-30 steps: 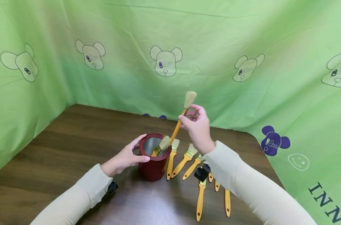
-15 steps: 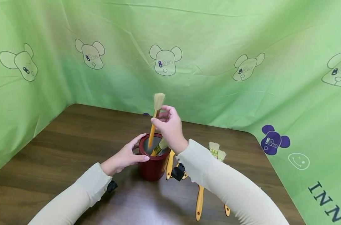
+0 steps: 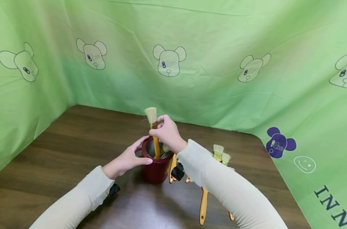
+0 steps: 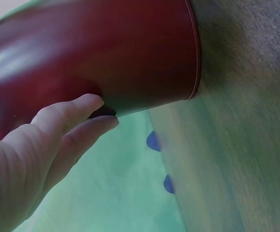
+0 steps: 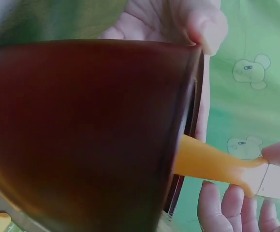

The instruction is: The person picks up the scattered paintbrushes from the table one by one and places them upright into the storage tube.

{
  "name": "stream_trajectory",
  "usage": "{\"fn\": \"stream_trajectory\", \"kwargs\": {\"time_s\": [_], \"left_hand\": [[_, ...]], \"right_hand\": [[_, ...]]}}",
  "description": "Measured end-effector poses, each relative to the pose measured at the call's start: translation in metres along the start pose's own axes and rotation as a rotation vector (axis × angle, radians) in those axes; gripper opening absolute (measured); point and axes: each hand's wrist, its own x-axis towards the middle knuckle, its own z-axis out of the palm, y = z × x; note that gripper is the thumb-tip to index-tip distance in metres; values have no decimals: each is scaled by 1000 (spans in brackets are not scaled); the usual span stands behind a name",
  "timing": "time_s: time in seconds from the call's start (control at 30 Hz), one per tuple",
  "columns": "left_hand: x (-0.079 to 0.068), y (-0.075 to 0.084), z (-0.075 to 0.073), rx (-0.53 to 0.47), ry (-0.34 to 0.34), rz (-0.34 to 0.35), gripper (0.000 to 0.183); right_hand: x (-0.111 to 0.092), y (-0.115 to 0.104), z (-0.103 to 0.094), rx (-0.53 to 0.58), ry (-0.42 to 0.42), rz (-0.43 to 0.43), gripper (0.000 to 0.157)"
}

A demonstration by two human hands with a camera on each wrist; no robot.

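Note:
A dark red cylindrical container (image 3: 154, 173) stands upright on the table. My left hand (image 3: 125, 161) holds it at the rim, thumb in front and fingers round the far left side; the left wrist view shows fingers of this hand (image 4: 38, 150) against its wall. My right hand (image 3: 168, 133) pinches a paintbrush (image 3: 151, 115) near its ferrule, bristles up. The brush's yellow-orange handle (image 5: 207, 159) reaches down through the container's mouth in the right wrist view; its lower end is hidden. Another paintbrush (image 3: 165, 148) leans inside the container, partly behind the right hand.
Several paintbrushes lie to the right, partly hidden under the right arm: bristle heads (image 3: 218, 149) behind it, a brush handle (image 3: 203, 206) in front. Another brush handle (image 3: 173, 167) lies close beside the container. A green printed cloth (image 3: 207, 95) hangs behind the brown wooden table (image 3: 76, 140).
My right hand has carried the paintbrush left over the container and lowered it, so its handle is now inside. The left hand and container have stayed in place.

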Motion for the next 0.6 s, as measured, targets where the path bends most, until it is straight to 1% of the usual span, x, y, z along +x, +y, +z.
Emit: {"fn": "stream_trajectory", "kwargs": {"time_s": [0.13, 0.3, 0.4, 0.53, 0.6], "left_hand": [[1, -1, 0, 1, -6, 9, 88], [1, 0, -1, 16, 4, 9, 87], [1, 0, -1, 23, 7, 9, 86], [0, -1, 0, 17, 2, 3, 87], [0, 0, -1, 12, 3, -3, 88]], "right_hand": [[0, 3, -1, -13, -1, 7, 42], [0, 6, -3, -40, -9, 0, 42], [-2, 7, -6, -99, 1, -9, 46], [-5, 6, -19, -185, 31, -16, 54], [-5, 7, -28, -196, 46, -14, 54]]}}
